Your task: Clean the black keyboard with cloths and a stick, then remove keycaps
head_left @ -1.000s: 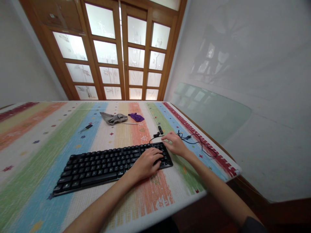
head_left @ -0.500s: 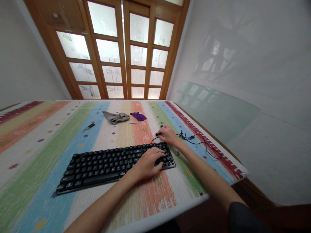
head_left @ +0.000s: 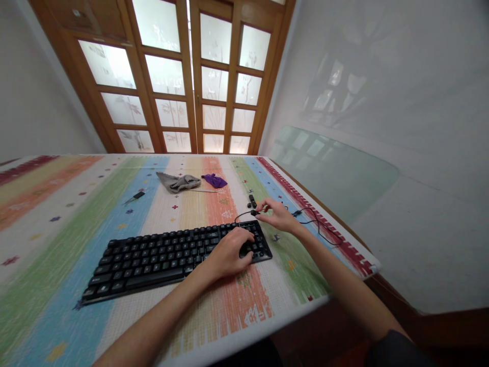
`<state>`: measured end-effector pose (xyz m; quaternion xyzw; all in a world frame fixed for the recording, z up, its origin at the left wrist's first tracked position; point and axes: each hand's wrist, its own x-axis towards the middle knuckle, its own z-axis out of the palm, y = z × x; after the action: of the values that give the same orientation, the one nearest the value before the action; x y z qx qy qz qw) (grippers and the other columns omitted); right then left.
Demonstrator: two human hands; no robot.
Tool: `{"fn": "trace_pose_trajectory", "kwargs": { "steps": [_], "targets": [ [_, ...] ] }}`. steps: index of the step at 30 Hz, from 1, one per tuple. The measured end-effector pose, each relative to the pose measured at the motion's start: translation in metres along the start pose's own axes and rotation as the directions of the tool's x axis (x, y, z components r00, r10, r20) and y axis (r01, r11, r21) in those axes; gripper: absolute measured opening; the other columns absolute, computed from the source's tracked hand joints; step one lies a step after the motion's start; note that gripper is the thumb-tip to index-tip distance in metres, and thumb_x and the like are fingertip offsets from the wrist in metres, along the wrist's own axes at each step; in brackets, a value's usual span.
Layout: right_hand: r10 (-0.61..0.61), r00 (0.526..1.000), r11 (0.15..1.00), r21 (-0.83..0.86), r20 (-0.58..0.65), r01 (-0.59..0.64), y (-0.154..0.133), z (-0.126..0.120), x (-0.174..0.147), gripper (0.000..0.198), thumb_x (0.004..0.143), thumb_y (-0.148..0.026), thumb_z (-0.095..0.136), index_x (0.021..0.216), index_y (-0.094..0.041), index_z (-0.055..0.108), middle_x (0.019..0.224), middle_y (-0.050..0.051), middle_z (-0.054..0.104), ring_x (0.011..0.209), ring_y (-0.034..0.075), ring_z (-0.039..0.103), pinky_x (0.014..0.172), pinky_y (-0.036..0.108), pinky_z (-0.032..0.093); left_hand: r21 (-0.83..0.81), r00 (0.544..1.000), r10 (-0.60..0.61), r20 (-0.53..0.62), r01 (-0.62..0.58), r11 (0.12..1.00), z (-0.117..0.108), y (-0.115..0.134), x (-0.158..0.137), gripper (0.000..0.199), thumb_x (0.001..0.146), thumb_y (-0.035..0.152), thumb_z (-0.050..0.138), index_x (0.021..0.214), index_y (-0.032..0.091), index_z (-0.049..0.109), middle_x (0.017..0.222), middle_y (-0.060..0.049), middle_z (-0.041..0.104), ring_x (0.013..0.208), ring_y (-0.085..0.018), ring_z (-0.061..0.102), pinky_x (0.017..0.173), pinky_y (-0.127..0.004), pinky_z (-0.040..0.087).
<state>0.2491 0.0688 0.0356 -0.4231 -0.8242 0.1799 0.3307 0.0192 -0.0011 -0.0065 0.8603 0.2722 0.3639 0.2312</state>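
Note:
A black keyboard [head_left: 153, 259] lies at a slant on the striped cloth. My left hand [head_left: 228, 253] rests on its right end, thumb and fingers apart over the number keys. Past the keyboard's far right corner, my right hand [head_left: 275, 215] pinches the black cable [head_left: 244, 214] beside a small dark piece at the fingertips; what that piece is I cannot make out. From there the cable curves left to the keyboard's back edge. More of the cable [head_left: 319, 224] trails to the right behind my wrist. A small black object [head_left: 252, 200] lies just beyond my right fingertips.
Farther back on the tablecloth [head_left: 191, 173] lie a grey cloth [head_left: 178, 182], a purple cloth [head_left: 215, 180] and a thin rod [head_left: 204, 190]. A small black item with a metallic end [head_left: 138, 195] is at the left. The table's right edge runs beside a wall.
My right hand has shifted slightly right with the cable, uncovering the small black object beyond it. My left hand stays on the keyboard. The whole view has moved slightly.

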Motion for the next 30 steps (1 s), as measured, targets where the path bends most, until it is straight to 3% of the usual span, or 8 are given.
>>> {"fn": "trace_pose_trajectory", "kwargs": {
  "steps": [5, 11, 18, 30],
  "targets": [
    [-0.055, 0.984, 0.987, 0.160, 0.171, 0.028, -0.024, -0.007, -0.040, 0.017, 0.084, -0.031, 0.070, 0.087, -0.017, 0.061, 0.087, 0.004, 0.068, 0.079, 0.015, 0.062, 0.073, 0.030, 0.051, -0.042, 0.999, -0.038, -0.010, 0.037, 0.998, -0.004, 0.004, 0.001, 0.033, 0.069, 0.014, 0.068, 0.100, 0.019, 0.055, 0.103, -0.007, 0.062, 0.098, -0.023, 0.059, 0.090, -0.038, 0.050],
    [-0.094, 0.968, 0.992, 0.098, 0.233, 0.073, -0.045, 0.010, -0.071, 0.012, 0.085, -0.028, 0.067, 0.091, -0.019, 0.061, 0.085, 0.002, 0.067, 0.075, 0.015, 0.060, 0.071, 0.028, 0.050, -0.058, 1.000, 0.013, 0.019, -0.012, 0.998, -0.004, 0.005, 0.002, 0.029, 0.068, 0.016, 0.072, 0.091, 0.020, 0.055, 0.105, -0.007, 0.064, 0.100, -0.024, 0.059, 0.091, -0.039, 0.049],
    [-0.170, 0.973, 0.985, 0.001, 0.154, 0.172, -0.057, 0.025, -0.078, 0.003, 0.087, -0.019, 0.062, 0.089, -0.020, 0.061, 0.088, 0.003, 0.068, 0.085, 0.018, 0.063, 0.079, 0.032, 0.049, -0.030, 0.998, 0.036, 0.042, -0.035, 0.999, -0.003, 0.003, 0.000, 0.012, 0.073, 0.016, 0.069, 0.078, 0.019, 0.059, 0.112, -0.009, 0.064, 0.106, -0.024, 0.060, 0.096, -0.041, 0.049],
    [-0.333, 0.940, 0.934, -0.113, 0.075, 0.340, -0.054, 0.032, -0.081, 0.011, 0.092, -0.014, 0.059, 0.090, -0.020, 0.069, 0.084, 0.004, 0.070, 0.083, 0.018, 0.063, 0.078, 0.033, 0.049, -0.019, 0.999, 0.026, 0.037, -0.026, 0.999, -0.002, 0.002, 0.000, 0.017, 0.068, 0.011, 0.067, 0.073, 0.020, 0.054, 0.109, -0.009, 0.065, 0.103, -0.023, 0.061, 0.093, -0.039, 0.050]
  ]
}}
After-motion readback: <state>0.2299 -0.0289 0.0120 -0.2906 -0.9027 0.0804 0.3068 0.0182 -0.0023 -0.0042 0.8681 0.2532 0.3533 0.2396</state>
